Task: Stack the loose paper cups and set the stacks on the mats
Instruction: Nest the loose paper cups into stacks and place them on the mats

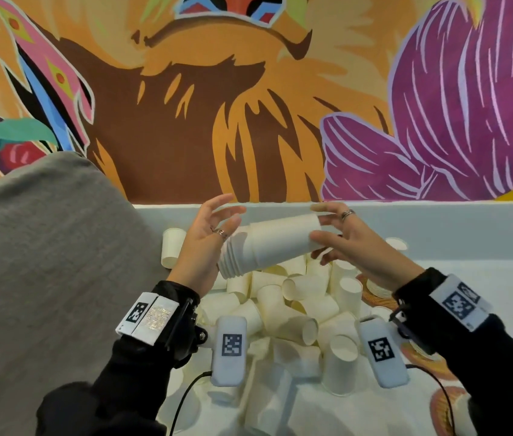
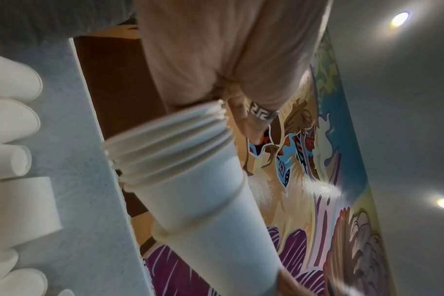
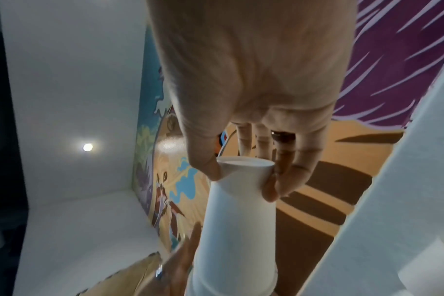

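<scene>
A stack of white paper cups (image 1: 277, 243) lies sideways in the air above a heap of loose cups (image 1: 296, 309). My right hand (image 1: 346, 243) pinches the base end of the outermost cup between thumb and fingers, which the right wrist view shows plainly on the stack (image 3: 241, 220). My left hand (image 1: 208, 243) is at the rim end with its fingers spread and straight. Its palm (image 2: 216, 60) meets the ridged rims of the stack (image 2: 190, 190). A woven orange mat (image 1: 371, 298) lies to the right, partly hidden by my right forearm.
A grey padded surface (image 1: 44, 262) borders the white table (image 1: 485, 247) on the left. One cup (image 1: 172, 251) stands upside down by it. More woven mats (image 1: 422, 357) lie near the right front. A painted wall (image 1: 249, 121) closes the far edge.
</scene>
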Demonstrator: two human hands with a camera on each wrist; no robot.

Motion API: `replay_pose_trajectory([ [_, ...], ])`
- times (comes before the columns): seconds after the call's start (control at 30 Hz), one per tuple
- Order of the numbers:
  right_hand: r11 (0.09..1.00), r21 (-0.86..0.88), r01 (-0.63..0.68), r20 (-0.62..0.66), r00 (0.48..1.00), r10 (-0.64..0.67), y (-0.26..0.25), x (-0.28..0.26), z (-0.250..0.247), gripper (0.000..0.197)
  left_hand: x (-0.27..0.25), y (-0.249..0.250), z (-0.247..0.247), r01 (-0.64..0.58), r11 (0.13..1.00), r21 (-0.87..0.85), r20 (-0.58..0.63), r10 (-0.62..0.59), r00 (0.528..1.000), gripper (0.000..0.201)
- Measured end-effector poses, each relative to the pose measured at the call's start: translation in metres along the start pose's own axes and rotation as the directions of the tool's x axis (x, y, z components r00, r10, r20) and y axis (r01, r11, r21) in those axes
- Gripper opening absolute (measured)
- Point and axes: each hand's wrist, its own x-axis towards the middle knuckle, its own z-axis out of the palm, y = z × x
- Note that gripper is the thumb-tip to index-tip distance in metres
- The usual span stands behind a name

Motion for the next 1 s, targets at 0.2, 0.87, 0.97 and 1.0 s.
replay_pose_trajectory([
  [0.2,0.996,0.084,-0.029,0.075,0.997,0.023,0.013,0.007,0.017,0.036,0.002,-0.002,-0.005,-0.022,0.997,0.072,0.001,0.022,1.000,0.055],
  [0.87,0.330,-0.923,-0.199,0.075,0.747,0.660,0.121,0.038,0.051,0.102,0.020,-0.015,-0.044,0.001,1.000,0.031,-0.057,0.001,0.998,0.056],
  [0.97,0.303,-0.930,-0.206,0.056,0.737,0.674,0.124,0.041,0.056,0.107,0.024,-0.020,-0.049,0.004,1.000,0.017,-0.043,-0.003,0.999,0.057],
  [1.0,0.297,-0.932,-0.208,0.050,0.738,0.673,0.125,0.042,0.057,0.107,0.025,-0.022,-0.052,0.004,1.000,0.011,-0.040,-0.003,0.999,0.057],
])
